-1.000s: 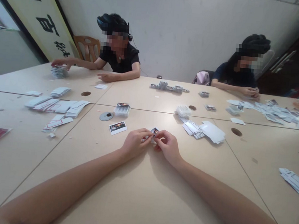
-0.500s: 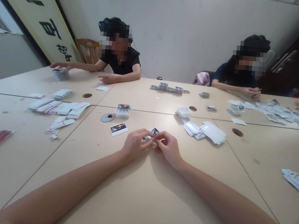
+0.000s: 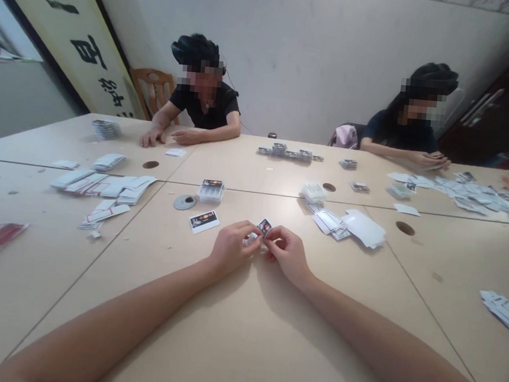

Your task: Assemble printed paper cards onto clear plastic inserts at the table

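On the pale wood-look tabletop (image 3: 260, 334), both bare forearms reach in from the near side. The left hand (image 3: 234, 246) and the right hand (image 3: 288, 250) meet, the grip of each nearly closed, thumb and fingertips pinching the lower sides of a small dark card printed with orange and white (image 3: 264, 226). The card tilts up between them; a clear glossy bit (image 3: 251, 237) shows below it, too covered to identify.

The work looks partway along: this piece is in the fingers, not yet set down. Just beyond the left hand, a larger white-bordered dark printed card (image 3: 204, 222) lies flat, perhaps left for later, and is the nearest thing a hand could brush. Past it, a grey round disc (image 3: 184, 202) sits beside a clear plastic stack with a dark printed top (image 3: 211, 192), seemingly further along.

Toward the left edge lie overlapping white paper pieces (image 3: 103, 184); right of centre, glossy white sheets (image 3: 364, 228) and a clear plastic pile (image 3: 314, 192). Near the far edge stand small dark-topped stacks (image 3: 279, 150), with a taller layered stack (image 3: 105, 129) by the far left corner. Two people sit beyond; how many pieces remain, I cannot tell.
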Demonstrator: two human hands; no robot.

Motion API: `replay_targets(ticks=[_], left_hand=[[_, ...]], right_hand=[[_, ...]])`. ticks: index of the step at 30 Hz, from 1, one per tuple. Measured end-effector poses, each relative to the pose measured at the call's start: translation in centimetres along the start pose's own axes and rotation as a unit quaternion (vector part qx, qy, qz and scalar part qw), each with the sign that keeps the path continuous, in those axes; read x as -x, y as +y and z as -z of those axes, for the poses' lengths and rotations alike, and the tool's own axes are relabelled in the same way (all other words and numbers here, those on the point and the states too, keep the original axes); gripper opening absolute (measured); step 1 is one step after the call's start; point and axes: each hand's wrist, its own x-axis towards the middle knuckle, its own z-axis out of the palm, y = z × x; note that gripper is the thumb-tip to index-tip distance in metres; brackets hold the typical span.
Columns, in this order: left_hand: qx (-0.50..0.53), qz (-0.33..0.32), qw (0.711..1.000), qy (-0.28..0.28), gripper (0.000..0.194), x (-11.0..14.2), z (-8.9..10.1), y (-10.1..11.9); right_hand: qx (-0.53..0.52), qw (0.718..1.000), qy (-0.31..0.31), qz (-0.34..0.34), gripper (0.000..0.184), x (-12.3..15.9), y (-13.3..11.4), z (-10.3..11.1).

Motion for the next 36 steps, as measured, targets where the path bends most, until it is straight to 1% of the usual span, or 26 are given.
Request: replay_targets(ticks=[7, 10, 21, 30, 36], left_hand=[[-0.009, 0.000, 1.000, -0.016, 0.010, 0.01, 0.33, 0.52], [-0.015, -0.001, 1.000, -0.008, 0.007, -0.05, 0.28, 0.50], [-0.032, -0.016, 0.999, 0.011, 0.009, -0.05, -0.01, 0.07], [-0.036, 0.006, 0.999, -0.010, 0.007, -0.34, 0.05, 0.23], [-0.002, 0.019, 1.000, -0.023, 0.008, -0.40, 0.08, 0.09]], right_hand=[[-0.001, 1.000, -0.003, -0.001, 0.020, 0.06, -0.26, -0.03], [0.004, 1.000, -0.001, -0.001, 0.021, 0.09, -0.30, 0.00], [0.010, 1.000, 0.001, -0.005, 0.022, 0.03, -0.28, 0.03], [0.010, 1.000, -0.003, -0.003, 0.019, 0.05, -0.33, 0.03], [0.003, 1.000, -0.006, -0.005, 0.019, -0.05, -0.21, 0.08]])
